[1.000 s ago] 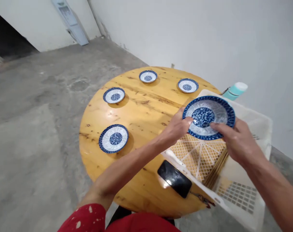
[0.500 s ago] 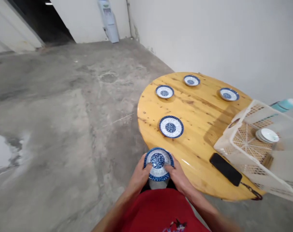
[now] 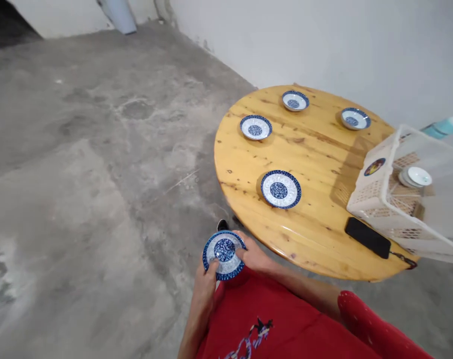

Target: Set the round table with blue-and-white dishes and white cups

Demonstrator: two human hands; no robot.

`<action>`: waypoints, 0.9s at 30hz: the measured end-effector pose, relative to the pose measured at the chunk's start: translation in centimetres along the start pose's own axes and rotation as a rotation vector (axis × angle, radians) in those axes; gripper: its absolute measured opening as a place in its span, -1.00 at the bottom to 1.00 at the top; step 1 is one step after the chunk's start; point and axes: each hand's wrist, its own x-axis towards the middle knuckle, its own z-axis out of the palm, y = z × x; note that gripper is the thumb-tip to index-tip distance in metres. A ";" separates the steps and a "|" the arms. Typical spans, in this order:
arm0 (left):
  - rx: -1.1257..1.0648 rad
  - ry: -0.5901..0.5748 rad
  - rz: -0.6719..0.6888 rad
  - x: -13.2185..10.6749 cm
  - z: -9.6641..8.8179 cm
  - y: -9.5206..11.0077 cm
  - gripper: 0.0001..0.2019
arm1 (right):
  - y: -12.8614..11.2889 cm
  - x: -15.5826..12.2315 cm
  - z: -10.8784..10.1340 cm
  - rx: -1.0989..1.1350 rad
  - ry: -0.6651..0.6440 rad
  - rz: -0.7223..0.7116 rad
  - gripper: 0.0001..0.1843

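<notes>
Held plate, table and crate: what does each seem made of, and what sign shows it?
Held plate: probably glazed ceramic, perhaps melamine; glossy, with small highlights.
Table: apparently varnished wood; knots, grain streaks and a shiny highlight near the edge.
Crate: likely plastic, fairly matte; lattice walls look moulded.

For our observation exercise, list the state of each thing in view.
Held plate: face up.
Left grip: closed on held plate.
Right grip: closed on held plate.
Four other plates: face up, apart.
Phone: flat, screen dark.
Crate: open-topped.
White dishes: stacked in crate.
Bottle: capped.
</notes>
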 end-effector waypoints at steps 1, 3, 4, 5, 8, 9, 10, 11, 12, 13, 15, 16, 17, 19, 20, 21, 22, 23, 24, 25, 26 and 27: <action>0.009 -0.004 -0.002 1.6 -0.5 0.9 -0.57 | -0.2 1.6 0.3 -0.003 0.022 -0.017 -0.42; 0.026 -0.019 -0.018 5.1 -1.5 2.9 -0.54 | -0.8 4.8 1.1 0.011 0.069 -0.027 -0.42; 0.038 -0.025 -0.030 6.8 -2.0 4.0 -0.52 | -1.3 6.4 1.5 0.024 0.091 -0.019 -0.42; 0.051 -0.033 -0.039 8.5 -2.5 5.2 -0.51 | -1.9 7.9 1.9 0.035 0.110 -0.007 -0.43; 0.110 -0.062 -0.035 12.5 -3.6 9.7 -0.49 | -4.4 12.1 2.7 0.038 0.154 0.027 -0.42; 0.144 -0.074 -0.020 13.5 -3.8 11.3 -0.49 | -5.5 13.2 2.8 0.029 0.169 0.037 -0.41; 0.181 -0.086 -0.004 14.3 -3.8 12.9 -0.49 | -6.5 14.3 2.8 0.022 0.187 0.051 -0.40; 0.215 -0.101 0.013 15.0 -3.7 14.4 -0.49 | -7.6 15.2 2.6 0.019 0.208 0.064 -0.39; 0.241 -0.117 0.025 15.7 -3.6 15.8 -0.49 | -8.5 16.0 2.4 0.019 0.232 0.067 -0.39; 0.257 -0.135 0.032 16.4 -3.3 17.1 -0.49 | -9.4 16.7 2.1 0.024 0.259 0.061 -0.39; 0.281 -0.168 0.024 17.8 -2.5 19.4 -0.49 | -10.7 18.0 1.5 0.050 0.320 0.025 -0.39; 0.301 -0.189 0.021 18.7 -2.1 20.4 -0.49 | -11.2 18.6 1.1 0.069 0.354 0.008 -0.40; 0.327 -0.215 0.024 19.6 -1.6 21.4 -0.50 | -11.4 19.2 0.8 0.092 0.393 0.000 -0.40; 0.395 -0.303 0.055 21.7 -0.5 23.2 -0.52 | -11.6 20.6 0.2 0.147 0.494 0.005 -0.40; 0.432 -0.360 0.083 22.8 0.2 24.2 -0.54 | -11.6 21.3 -0.1 0.180 0.556 0.007 -0.41; 0.470 -0.416 0.110 23.9 0.8 25.2 -0.55 | -11.6 22.1 -0.3 0.222 0.620 0.002 -0.41; 0.507 -0.469 0.133 24.9 1.5 26.2 -0.56 | -11.7 22.8 -0.5 0.268 0.686 -0.008 -0.42; 0.541 -0.521 0.153 26.0 2.2 27.3 -0.56 | -11.9 23.6 -0.7 0.314 0.744 -0.017 -0.42; 0.569 -0.573 0.171 27.1 3.0 28.4 -0.54 | -12.2 24.4 -0.8 0.362 0.796 -0.021 -0.43; 0.591 -0.625 0.191 28.1 3.7 29.5 -0.52 | -12.7 25.1 -0.9 0.412 0.841 -0.020 -0.43; 0.612 -0.687 0.216 29.2 4.5 30.6 -0.48 | -13.3 25.8 -1.0 0.465 0.888 -0.013 -0.43; 0.636 -0.760 0.250 30.3 5.2 31.7 -0.45 | -14.0 26.5 -1.0 0.523 0.936 -0.005 -0.43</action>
